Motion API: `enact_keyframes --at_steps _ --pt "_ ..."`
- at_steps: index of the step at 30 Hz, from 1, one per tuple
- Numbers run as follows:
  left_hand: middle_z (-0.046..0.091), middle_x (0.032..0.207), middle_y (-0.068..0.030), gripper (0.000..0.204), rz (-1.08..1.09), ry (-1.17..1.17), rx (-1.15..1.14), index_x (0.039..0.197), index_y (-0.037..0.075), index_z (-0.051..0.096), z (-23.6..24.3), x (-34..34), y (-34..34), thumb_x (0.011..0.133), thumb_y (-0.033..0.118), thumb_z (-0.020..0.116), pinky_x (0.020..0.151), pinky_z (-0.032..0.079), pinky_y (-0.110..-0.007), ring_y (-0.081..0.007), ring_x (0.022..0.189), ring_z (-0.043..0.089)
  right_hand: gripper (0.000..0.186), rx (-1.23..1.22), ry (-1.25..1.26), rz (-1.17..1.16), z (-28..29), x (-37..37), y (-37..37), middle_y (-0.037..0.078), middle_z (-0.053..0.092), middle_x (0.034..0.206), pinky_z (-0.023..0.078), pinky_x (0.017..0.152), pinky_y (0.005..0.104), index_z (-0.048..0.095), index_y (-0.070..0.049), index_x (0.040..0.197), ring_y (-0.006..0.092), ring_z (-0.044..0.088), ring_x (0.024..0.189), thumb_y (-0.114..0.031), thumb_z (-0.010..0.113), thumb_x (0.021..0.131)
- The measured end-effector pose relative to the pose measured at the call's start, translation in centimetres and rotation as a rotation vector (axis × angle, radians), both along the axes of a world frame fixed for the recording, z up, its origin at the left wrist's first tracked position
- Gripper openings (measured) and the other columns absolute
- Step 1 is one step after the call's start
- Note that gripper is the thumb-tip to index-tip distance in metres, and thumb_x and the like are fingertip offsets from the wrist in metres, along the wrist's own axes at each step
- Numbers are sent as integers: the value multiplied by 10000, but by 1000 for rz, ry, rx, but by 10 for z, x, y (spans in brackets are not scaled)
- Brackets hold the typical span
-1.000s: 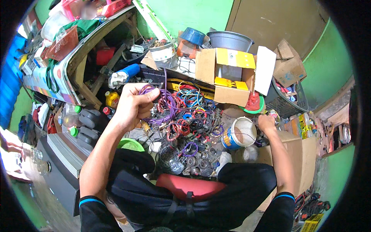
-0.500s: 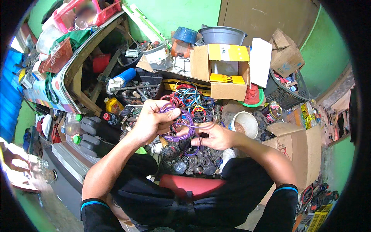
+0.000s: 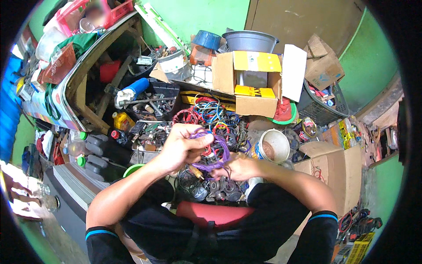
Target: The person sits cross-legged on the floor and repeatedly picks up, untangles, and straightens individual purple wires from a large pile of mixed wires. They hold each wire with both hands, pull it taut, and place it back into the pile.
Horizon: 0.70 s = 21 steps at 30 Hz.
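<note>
A coil of purple wire (image 3: 225, 153) hangs in front of me, above the clutter on the floor. My left hand (image 3: 185, 146) pinches its upper left side between thumb and fingers. At the lower right of the loops, my right hand (image 3: 241, 167) has its fingers curled in against the wire, and the fingertips are partly hidden. Beneath the coil lie a wooden-handled tool (image 3: 196, 172) and a pile of dark round parts (image 3: 223, 188). Just beyond it sits a heap of red, blue and black wires (image 3: 212, 110).
An open cardboard box (image 3: 256, 105) stands at the back, near a grey basin (image 3: 250, 42). To the right are a white bucket (image 3: 281, 143) and another carton (image 3: 347, 176). A black crate of tools (image 3: 165, 94) and a wooden-framed table (image 3: 72, 94) are on the left.
My right hand has moved slightly down, its fingers now curled in where they were stretched out before. The coil and my left hand have shifted a little to the right and down.
</note>
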<state>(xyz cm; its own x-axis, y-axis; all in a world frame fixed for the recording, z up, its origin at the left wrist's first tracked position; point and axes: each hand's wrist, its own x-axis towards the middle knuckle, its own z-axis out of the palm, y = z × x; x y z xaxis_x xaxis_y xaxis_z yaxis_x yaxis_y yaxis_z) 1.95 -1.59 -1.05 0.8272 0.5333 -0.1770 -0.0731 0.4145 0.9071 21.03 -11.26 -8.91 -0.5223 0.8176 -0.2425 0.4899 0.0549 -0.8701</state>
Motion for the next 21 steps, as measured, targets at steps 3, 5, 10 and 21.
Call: enact_keyframes --at_steps 3,5,10,21 --pt "282 517 71 290 105 10 10 652 103 435 5 -15 12 899 141 582 395 143 -223 -30 427 214 272 234 -823 247 -6 46 28 147 677 843 523 622 458 653 -54 881 315 666 797 -290 534 819" --pt "264 521 80 333 129 -53 -5 630 123 391 16 -21 17 904 156 577 391 136 -217 -30 430 207 232 142 -1190 41 -35 98 21 149 680 871 518 681 435 691 -80 824 309 663 849 -258 544 802" --pt "254 526 84 332 147 -26 -7 631 127 396 18 -32 27 907 156 579 397 132 -217 -26 435 205 330 140 -951 -235 0 102 4 176 664 978 498 790 441 642 -18 1033 345 635 926 -261 607 812" --pt "332 539 79 228 147 126 291 735 67 515 5 -9 13 928 179 564 409 185 -229 -28 440 260 244 -119 463 -281 42 -7 3 72 642 690 456 609 248 587 12 1039 98 603 647 -203 499 964"
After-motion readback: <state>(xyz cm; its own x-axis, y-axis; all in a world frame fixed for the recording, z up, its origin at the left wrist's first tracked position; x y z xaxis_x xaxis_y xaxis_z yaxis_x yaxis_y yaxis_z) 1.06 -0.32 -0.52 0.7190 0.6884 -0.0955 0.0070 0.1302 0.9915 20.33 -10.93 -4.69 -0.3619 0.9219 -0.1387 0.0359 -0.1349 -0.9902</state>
